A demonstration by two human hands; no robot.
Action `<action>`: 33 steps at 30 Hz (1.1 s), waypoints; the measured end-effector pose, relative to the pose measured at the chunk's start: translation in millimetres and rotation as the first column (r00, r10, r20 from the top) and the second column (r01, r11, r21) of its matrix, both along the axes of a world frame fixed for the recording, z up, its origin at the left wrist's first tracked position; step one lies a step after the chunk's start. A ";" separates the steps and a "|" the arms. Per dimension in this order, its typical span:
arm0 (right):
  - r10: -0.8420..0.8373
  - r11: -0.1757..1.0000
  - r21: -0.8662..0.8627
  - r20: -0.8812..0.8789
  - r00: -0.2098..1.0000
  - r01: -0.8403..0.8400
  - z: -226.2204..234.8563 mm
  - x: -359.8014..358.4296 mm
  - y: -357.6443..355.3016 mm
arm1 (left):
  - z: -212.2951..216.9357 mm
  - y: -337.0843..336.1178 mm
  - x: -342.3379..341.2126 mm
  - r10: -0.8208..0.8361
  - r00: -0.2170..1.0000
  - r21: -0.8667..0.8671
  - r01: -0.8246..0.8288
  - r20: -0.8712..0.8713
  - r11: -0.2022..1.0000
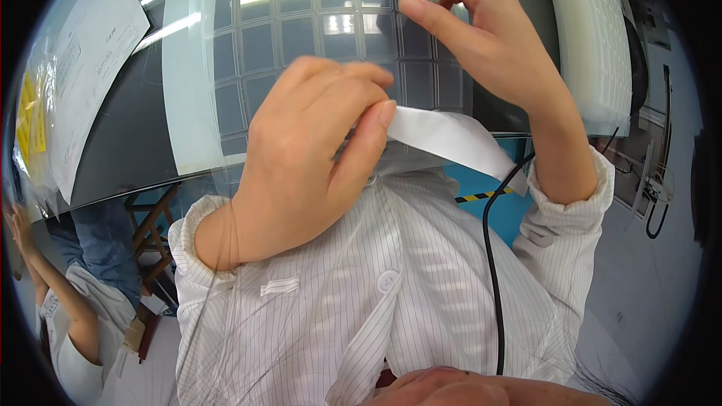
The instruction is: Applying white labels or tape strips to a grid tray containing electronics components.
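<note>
My left hand [301, 158] is closed, with thumb and fingers pinching one end of a glossy white strip [451, 135]. The strip hangs in a bend to the right, past the table's near edge. A clear plastic tray [280, 75] with rows of square compartments lies on the dark table beyond my left hand. Over the tray's right part, my right hand [481, 37] is raised with curled fingers. Its thumb and index finger come close together in a pinch; anything between them is too small to make out.
A stack of whitish trays [594, 45] stands on the right. To the left lie a white paper sheet [105, 53] and clear plastic film with yellow pieces [31, 120]. A black cable [489, 256] hangs before me. Another person's arm [68, 293] shows at lower left.
</note>
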State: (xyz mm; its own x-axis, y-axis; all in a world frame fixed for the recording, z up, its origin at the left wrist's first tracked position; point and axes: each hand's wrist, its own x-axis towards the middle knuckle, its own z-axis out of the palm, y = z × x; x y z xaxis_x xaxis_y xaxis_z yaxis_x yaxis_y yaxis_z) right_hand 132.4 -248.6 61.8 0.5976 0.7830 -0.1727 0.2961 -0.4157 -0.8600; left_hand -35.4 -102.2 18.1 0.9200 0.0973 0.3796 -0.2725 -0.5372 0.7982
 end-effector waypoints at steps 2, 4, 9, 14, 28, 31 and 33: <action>0.108 0.992 -0.071 0.117 0.987 -0.101 -7.5 8.8 2.9 | -4.8 -0.3 6.7 0.016 1.000 0.069 -0.016 0.004 0.998; 0.121 0.990 -0.081 0.111 0.986 -0.112 -10.4 13.1 4.6 | -8.0 0.1 10.6 0.038 0.999 0.138 -0.039 0.005 0.990; 0.145 0.987 -0.081 0.087 0.986 -0.138 -13.7 15.1 9.4 | -12.5 3.3 12.8 0.041 0.999 0.111 -0.040 -0.013 0.993; 0.146 0.987 -0.084 0.082 0.986 -0.139 -11.2 15.0 9.9 | -11.9 4.1 13.8 0.026 1.000 0.128 -0.024 -0.016 0.991; 0.229 0.914 0.272 0.266 0.936 -0.301 -47.2 32.8 6.8 | -12.0 -2.3 16.7 0.030 0.999 0.104 -0.027 -0.032 0.994; 0.199 0.673 0.559 0.494 0.846 -0.485 -69.2 36.6 7.6 | -11.8 -3.1 16.9 0.013 0.999 0.111 -0.009 -0.033 0.994; 0.154 0.668 0.559 0.541 0.827 -0.490 -57.0 28.4 11.5 | -12.5 1.6 15.8 0.015 1.000 0.115 -0.013 -0.018 0.993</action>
